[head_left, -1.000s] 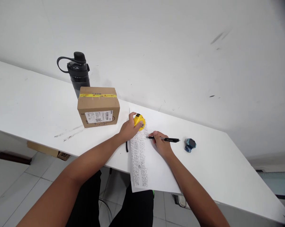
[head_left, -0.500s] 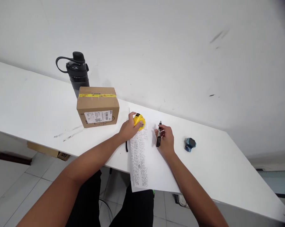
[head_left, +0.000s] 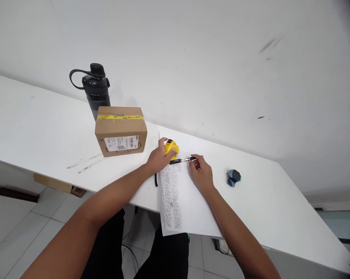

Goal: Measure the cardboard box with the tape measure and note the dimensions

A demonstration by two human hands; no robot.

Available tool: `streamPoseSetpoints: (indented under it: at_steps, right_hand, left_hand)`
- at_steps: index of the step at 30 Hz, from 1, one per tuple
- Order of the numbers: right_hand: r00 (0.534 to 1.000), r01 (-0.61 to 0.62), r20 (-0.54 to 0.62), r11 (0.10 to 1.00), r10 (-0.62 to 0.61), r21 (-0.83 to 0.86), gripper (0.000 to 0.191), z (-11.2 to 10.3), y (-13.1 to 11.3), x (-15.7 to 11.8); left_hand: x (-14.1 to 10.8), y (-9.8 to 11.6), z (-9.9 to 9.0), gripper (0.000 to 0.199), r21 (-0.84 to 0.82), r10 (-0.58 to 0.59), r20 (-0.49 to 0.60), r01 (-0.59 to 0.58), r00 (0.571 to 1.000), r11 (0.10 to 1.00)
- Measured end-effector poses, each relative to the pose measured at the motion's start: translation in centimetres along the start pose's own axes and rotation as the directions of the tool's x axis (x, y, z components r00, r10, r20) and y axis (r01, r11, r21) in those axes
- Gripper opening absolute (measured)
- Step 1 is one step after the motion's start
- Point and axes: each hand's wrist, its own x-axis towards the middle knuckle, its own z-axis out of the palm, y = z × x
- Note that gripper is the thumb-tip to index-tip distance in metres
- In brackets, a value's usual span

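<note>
My left hand (head_left: 158, 157) is closed around a yellow tape measure (head_left: 172, 148) with black parts, at the upper left of a white paper sheet (head_left: 194, 205). In my right hand (head_left: 201, 171) a black pen (head_left: 181, 159) is held between the fingers. It lies nearly level, one end beside the tape measure and the other pointing right. Dense rows of small hand-drawn marks fill the left part of the sheet; its right part is blank. A black strap-like strip (head_left: 156, 180) pokes out at the sheet's left edge, its other end hidden.
A taped cardboard box (head_left: 121, 131) with a shipping label stands to the left, in front of a dark water bottle (head_left: 96, 87). To the right lies a blue wristwatch (head_left: 234, 177). The white table (head_left: 265, 205) meets the wall behind; its front edge is near my legs.
The pen has turned in my right hand from nearly upright to nearly level, one end now beside the tape measure. My left hand and the tape measure stay in place.
</note>
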Motion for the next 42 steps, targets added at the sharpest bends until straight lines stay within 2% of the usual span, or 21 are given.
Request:
streamPoseSetpoints:
  at_steps: [11,18,22,25,30,35,38,42]
  right_hand:
    - [1.000,-0.005,-0.022,0.999,0.006,0.038,0.037,0.1,0.2,-0.1]
    - [0.999,-0.003,-0.045,0.999,0.005,0.035,0.044,0.1,0.2,-0.1]
    - [0.991,-0.043,-0.126,0.999,0.047,0.030,0.045,-0.2,0.1,-0.1]
    - [0.973,-0.117,-0.202,0.993,0.109,-0.029,0.045,-0.6,0.1,0.1]
    - [0.985,-0.163,-0.069,0.979,0.156,-0.122,0.049,-0.7,0.8,0.6]
    - [0.984,-0.155,-0.112,0.971,0.136,-0.180,0.039,-0.2,1.5,1.2]
    - [0.993,-0.114,-0.067,0.946,0.098,-0.305,0.035,0.2,1.4,1.1]
    - [0.998,-0.067,-0.026,0.890,0.062,-0.451,0.036,0.6,0.9,0.6]
  left_hand:
    - [0.0,-0.1,0.1,0.061,-0.010,0.004,0.001,-0.004,1.000,1.000]
    - [0.0,-0.1,0.1,0.061,-0.021,0.001,-0.005,-0.001,1.000,1.000]
    - [0.0,-0.1,0.0,0.062,-0.048,-0.002,0.004,0.003,1.000,0.999]
    - [0.1,-0.2,0.0,0.063,-0.100,0.002,-0.016,-0.003,1.000,0.995]
    - [0.0,-0.1,-0.1,0.064,-0.096,0.002,-0.049,-0.007,0.999,0.995]
    - [-0.4,0.3,-0.4,0.065,-0.155,0.078,-0.096,-0.092,0.992,0.984]
    - [-0.8,0.3,-0.4,0.065,-0.139,0.113,-0.132,-0.132,0.985,0.982]
    - [-1.0,0.1,-0.4,0.065,-0.087,0.131,-0.111,-0.141,0.985,0.986]
